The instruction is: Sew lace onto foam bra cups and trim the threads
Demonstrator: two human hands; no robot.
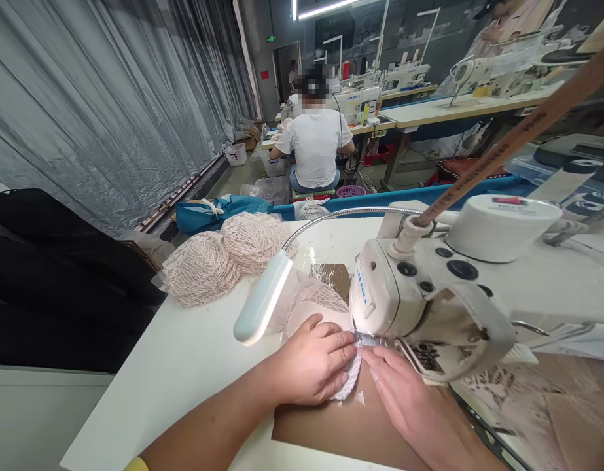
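My left hand [314, 360] lies with curled fingers pressed down on a pale lace bra piece [315, 302] just in front of the sewing machine [429, 288]. My right hand [400, 386] rests beside it, fingers stretched flat on the lace edge [348, 386], fingertips at the needle area under the machine head. The needle itself is hidden by the machine head. A brown sheet [341, 425] lies under both hands.
A white gooseneck lamp [262, 297] hangs over the table [184, 366]. A pile of lace bra cups [223, 255] sits at the back left. Dark fabric [51, 275] lies at far left. A person in a white shirt [314, 147] sits at another machine ahead.
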